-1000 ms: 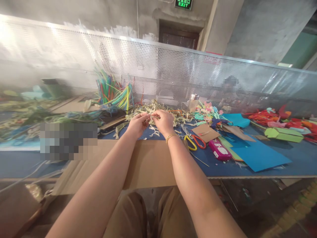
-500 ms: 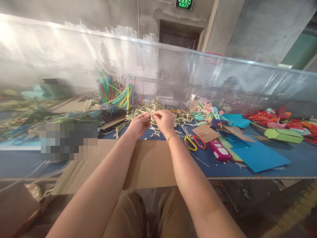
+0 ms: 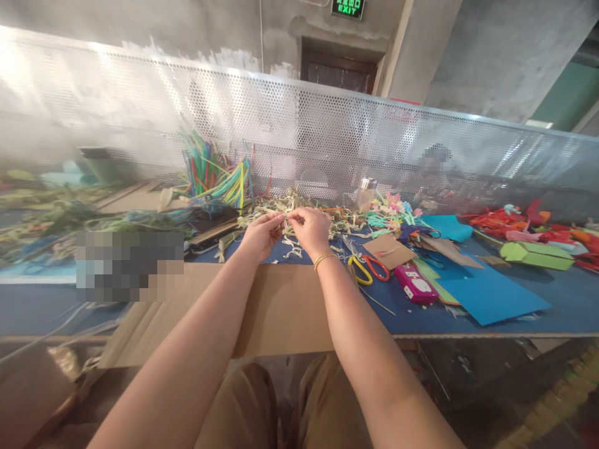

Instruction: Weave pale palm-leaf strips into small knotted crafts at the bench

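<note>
My left hand and my right hand meet over the back of the table, fingertips almost touching. Each one is closed in a pinch. Between them is a small pale strip, mostly covered by the fingers, so its exact kind is unclear. Right behind and around the hands lies a heap of pale, curly strips. A few white scraps lie just below the fingers. Under my forearms a flat sheet of cardboard reaches over the table's front edge.
Yellow-handled scissors and red-handled scissors lie right of my wrist, beside a magenta box and blue paper. Colourful pipe cleaners stand at back left. A perforated metal screen runs behind the table.
Almost nothing differs. Both hands keep their pinch at the same spot, with only a slight shift of the fingers.
</note>
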`<state>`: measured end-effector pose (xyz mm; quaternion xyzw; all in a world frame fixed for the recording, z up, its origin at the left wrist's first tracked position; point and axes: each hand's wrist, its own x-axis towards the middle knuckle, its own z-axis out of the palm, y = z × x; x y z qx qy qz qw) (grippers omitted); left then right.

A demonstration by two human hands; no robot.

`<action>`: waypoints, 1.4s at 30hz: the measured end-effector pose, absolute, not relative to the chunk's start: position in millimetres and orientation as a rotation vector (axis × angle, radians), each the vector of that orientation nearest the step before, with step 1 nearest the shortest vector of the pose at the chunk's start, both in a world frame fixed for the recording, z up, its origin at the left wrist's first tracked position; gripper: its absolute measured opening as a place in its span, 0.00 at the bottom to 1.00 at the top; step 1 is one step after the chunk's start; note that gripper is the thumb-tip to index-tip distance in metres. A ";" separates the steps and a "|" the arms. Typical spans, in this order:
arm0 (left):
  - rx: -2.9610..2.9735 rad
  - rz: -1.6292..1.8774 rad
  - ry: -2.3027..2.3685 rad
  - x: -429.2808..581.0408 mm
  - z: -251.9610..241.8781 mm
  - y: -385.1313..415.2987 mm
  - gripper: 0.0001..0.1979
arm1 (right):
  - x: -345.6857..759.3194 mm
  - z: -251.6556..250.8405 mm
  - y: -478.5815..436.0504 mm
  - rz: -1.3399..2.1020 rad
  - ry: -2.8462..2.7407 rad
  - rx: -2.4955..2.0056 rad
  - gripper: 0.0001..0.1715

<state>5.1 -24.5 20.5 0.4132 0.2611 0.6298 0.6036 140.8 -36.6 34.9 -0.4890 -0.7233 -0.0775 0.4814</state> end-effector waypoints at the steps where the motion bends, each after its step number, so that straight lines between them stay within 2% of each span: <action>1: 0.957 1.468 0.611 5.1 20.5 -24.8 0.12 | 140.6 34.8 -36.5 -0.198 -1.769 -1.194 0.04; 16: 0.904 1.533 0.650 6.6 21.4 -26.5 0.14 | 137.4 35.3 -41.3 -0.340 -1.835 -1.216 0.05; 23: 0.874 1.536 0.641 6.9 20.7 -26.0 0.12 | 138.5 35.8 -41.0 -0.355 -1.840 -1.201 0.10; 32: 0.923 1.535 0.614 9.8 25.6 -33.3 0.12 | 132.7 35.1 -43.2 -0.214 -1.722 -1.220 0.13; 42: 1.095 1.544 0.619 9.0 20.2 -24.8 0.14 | 129.7 27.0 -29.3 0.263 -1.511 -1.209 0.11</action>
